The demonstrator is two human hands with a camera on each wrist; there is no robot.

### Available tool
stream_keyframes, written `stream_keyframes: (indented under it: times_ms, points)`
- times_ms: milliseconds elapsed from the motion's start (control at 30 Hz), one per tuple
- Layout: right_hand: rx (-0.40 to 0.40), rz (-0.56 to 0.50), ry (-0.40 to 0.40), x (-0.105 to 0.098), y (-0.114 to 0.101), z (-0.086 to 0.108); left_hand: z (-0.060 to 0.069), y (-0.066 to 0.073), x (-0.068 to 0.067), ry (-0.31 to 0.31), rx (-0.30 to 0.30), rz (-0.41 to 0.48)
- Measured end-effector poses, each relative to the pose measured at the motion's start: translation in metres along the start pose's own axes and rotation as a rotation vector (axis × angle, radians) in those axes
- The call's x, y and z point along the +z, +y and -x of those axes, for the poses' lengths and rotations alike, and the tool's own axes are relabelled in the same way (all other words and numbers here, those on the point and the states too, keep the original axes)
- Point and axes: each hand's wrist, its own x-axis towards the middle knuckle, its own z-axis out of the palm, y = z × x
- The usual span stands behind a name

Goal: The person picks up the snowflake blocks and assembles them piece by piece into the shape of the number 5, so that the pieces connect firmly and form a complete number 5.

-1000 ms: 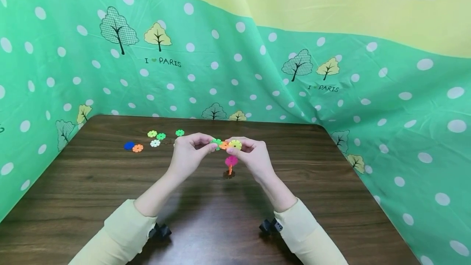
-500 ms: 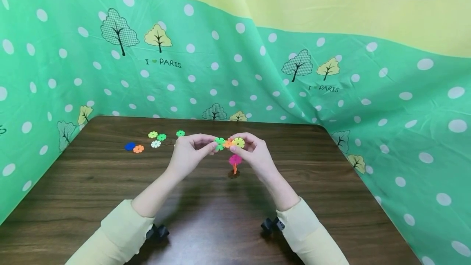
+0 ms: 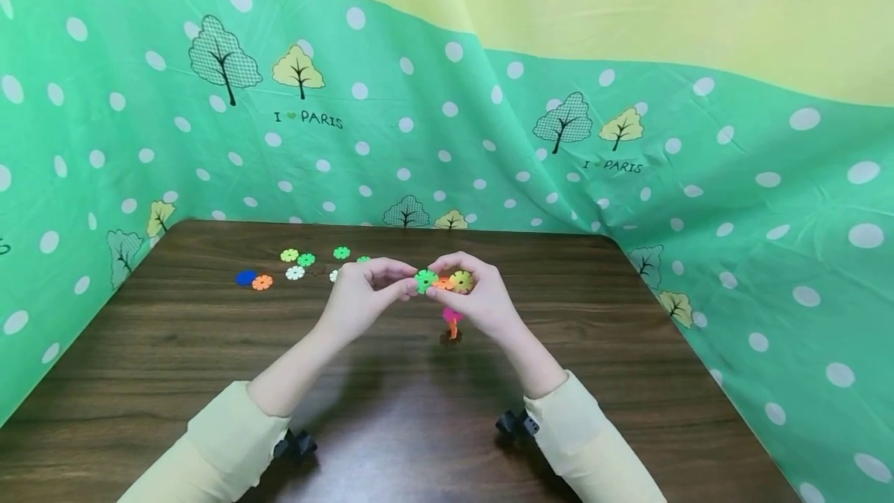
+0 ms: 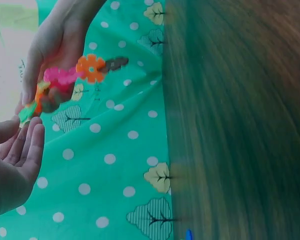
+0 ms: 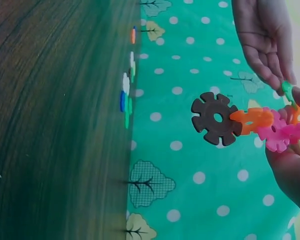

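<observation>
Slotted snowflake discs are joined into a chain between my two hands above the table. My left hand (image 3: 358,291) pinches the green disc (image 3: 425,281) between thumb and fingers. My right hand (image 3: 484,297) grips the joined part, its thumb and forefinger close to the green disc. An orange disc (image 3: 443,284) and a yellow disc (image 3: 462,282) sit beside the green one. Below them hang a pink disc (image 5: 276,136), a second orange disc (image 4: 90,68) and a dark brown disc (image 5: 206,122) at the end. Fingers partly hide the middle joints.
Loose discs lie at the back left of the wooden table (image 3: 174,379): a blue disc (image 3: 246,278), an orange disc (image 3: 261,282), a white disc (image 3: 295,273), a yellow-green disc (image 3: 289,255) and several others. A spotted green curtain (image 3: 447,130) stands behind the table.
Both hands have shifted the chain slightly right. The green disc has turned more face-on, and the right thumb and forefinger have come nearer to it. The hanging end sits slightly lower.
</observation>
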Motion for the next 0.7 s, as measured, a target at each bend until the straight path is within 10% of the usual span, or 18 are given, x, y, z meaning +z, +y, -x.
stream_keyframes:
  times_ms: [700]
  points:
    - [0.038,0.061,0.031,-0.021,0.028,-0.001,-0.022,-0.051,-0.099,-0.047,-0.015,-0.454]
